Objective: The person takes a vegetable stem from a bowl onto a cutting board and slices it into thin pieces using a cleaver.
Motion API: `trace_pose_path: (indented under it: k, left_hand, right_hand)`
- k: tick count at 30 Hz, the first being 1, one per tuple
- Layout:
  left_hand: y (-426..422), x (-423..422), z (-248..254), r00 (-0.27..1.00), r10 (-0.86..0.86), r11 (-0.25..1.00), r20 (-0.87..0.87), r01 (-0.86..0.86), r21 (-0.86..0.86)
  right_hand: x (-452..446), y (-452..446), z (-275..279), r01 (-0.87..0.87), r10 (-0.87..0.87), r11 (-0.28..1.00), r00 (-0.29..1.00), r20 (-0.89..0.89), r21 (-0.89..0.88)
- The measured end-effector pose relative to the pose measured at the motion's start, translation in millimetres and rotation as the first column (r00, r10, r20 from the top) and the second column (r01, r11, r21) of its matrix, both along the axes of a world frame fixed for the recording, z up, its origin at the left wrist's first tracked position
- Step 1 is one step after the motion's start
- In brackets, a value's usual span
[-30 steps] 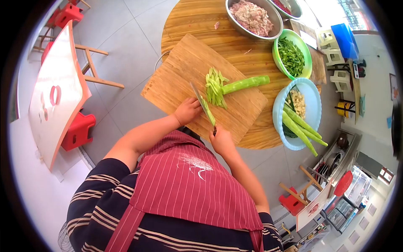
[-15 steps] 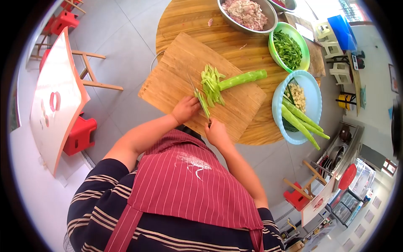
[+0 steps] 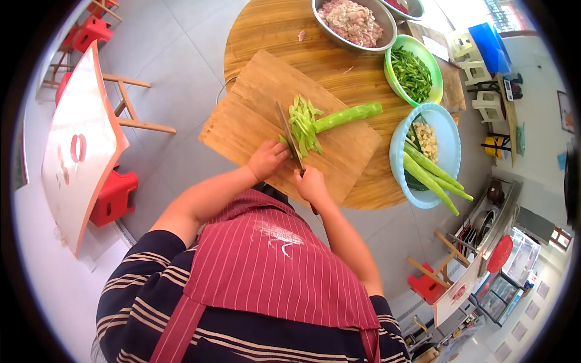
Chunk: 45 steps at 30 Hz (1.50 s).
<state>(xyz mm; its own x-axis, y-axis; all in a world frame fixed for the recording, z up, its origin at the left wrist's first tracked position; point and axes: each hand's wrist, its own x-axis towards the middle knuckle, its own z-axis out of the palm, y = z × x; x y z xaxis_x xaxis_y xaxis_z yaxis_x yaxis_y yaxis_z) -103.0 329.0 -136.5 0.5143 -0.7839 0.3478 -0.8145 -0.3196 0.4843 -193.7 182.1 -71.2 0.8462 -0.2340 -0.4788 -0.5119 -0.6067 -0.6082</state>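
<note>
fingers of my right hand (image 3: 311, 183) wrap round the knife (image 3: 288, 131); those of my left hand (image 3: 269, 160) bend beside a green piece (image 3: 282, 140), grip unclear. on the board (image 3: 348, 158), the green stalk (image 3: 352, 115) meets the slices (image 3: 304, 124): probably firm, light, slippery, best held mid-length.

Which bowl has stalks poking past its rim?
The light-blue bowl, nearest the right hand: its stalks overhang. The green bowl holds cut greens; both grey bowls show no stalks.
</note>
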Motion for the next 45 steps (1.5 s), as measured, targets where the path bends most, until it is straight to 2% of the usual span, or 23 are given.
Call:
trace_pose_path:
  k: [1,3,4,6,7,9,10,12,15,19,21,23,25,27,28,31,33,39,43,45]
  left_hand:
    - [0,2,1,1.000,0.001,1.000,0.009,-0.001,0.001]
    - [0,2,1,1.000,-0.011,1.000,0.000,0.011,0.020]
    - [1,3,0,1.000,-0.010,1.000,0.002,0.010,0.020]
    - [2,1,-1,1.000,0.016,1.000,-0.023,-0.016,0.009]
    - [2,1,-2,0.999,0.015,1.000,-0.029,-0.014,0.009]
    - [2,2,-2,1.000,0.012,1.000,0.005,-0.012,-0.014]
    - [2,1,-3,1.000,0.018,1.000,0.004,-0.017,-0.015]
    - [4,-1,-3,0.999,0.033,0.999,0.033,-0.031,-0.038]
    - [2,-4,-2,0.996,0.092,0.995,0.009,-0.092,-0.041]
    - [4,-1,-2,0.998,0.059,0.998,-0.017,-0.060,-0.031]
    - [6,-3,-5,0.996,0.033,0.999,-0.088,-0.035,-0.022]
    - [5,-2,-7,0.995,0.042,0.998,-0.085,-0.045,-0.035]
    - [9,-7,-6,0.993,0.053,0.998,-0.104,-0.057,-0.034]
    - [7,-7,-9,0.996,0.073,0.996,-0.052,-0.076,-0.052]
    - [7,-8,-9,0.996,0.072,0.996,-0.055,-0.076,-0.056]
    - [5,-5,-8,0.994,0.056,0.997,-0.093,-0.060,-0.039]
    - [7,-6,-8,0.991,0.067,0.996,-0.114,-0.074,-0.054]
    - [8,-10,-18,0.994,0.078,0.991,-0.079,-0.086,-0.098]
    - [7,-8,-17,0.996,0.054,0.994,-0.064,-0.060,-0.089]
    - [10,-7,-15,0.995,0.043,0.997,-0.091,-0.048,-0.056]
  right_hand:
    - [4,-2,-2,-0.001,0.001,1.000,1.000,0.009,0.001]
    - [8,-6,-2,0.151,-0.151,0.985,0.989,-0.004,0.087]
    - [7,-8,-2,0.149,-0.149,0.985,0.989,-0.001,0.088]
    - [3,-9,8,0.007,-0.005,0.999,0.999,0.053,-0.050]
    - [0,-8,10,0.008,-0.006,0.999,0.999,0.047,-0.050]
    - [-7,-6,13,-0.131,0.135,0.986,0.990,0.036,-0.106]
    - [-8,-6,15,-0.137,0.141,0.985,0.989,0.035,-0.107]
    - [-8,-4,22,-0.192,0.181,0.969,0.980,-0.085,-0.158]
    - [4,0,25,-0.210,0.195,0.968,0.974,-0.111,-0.140]
    - [18,-1,-8,-0.159,0.159,0.980,0.987,-0.010,-0.120]
    - [24,-2,-1,-0.121,0.123,0.990,0.992,0.029,-0.075]
    - [22,-4,5,-0.150,0.154,0.985,0.987,0.043,-0.089]
    - [11,2,11,-0.181,0.185,0.979,0.982,0.038,-0.088]
    - [6,4,23,-0.220,0.212,0.969,0.974,-0.076,-0.115]
    - [7,4,15,-0.220,0.212,0.968,0.974,-0.079,-0.119]
    - [22,1,-6,-0.168,0.165,0.976,0.986,-0.028,-0.139]
    - [30,2,-1,-0.092,0.093,0.994,0.996,0.016,-0.051]
    - [4,8,32,-0.184,0.179,0.977,0.982,-0.055,-0.110]
    - [10,6,-1,-0.099,0.102,0.987,0.995,0.020,-0.123]
    - [23,3,-4,-0.091,0.091,0.995,0.996,0.017,-0.039]
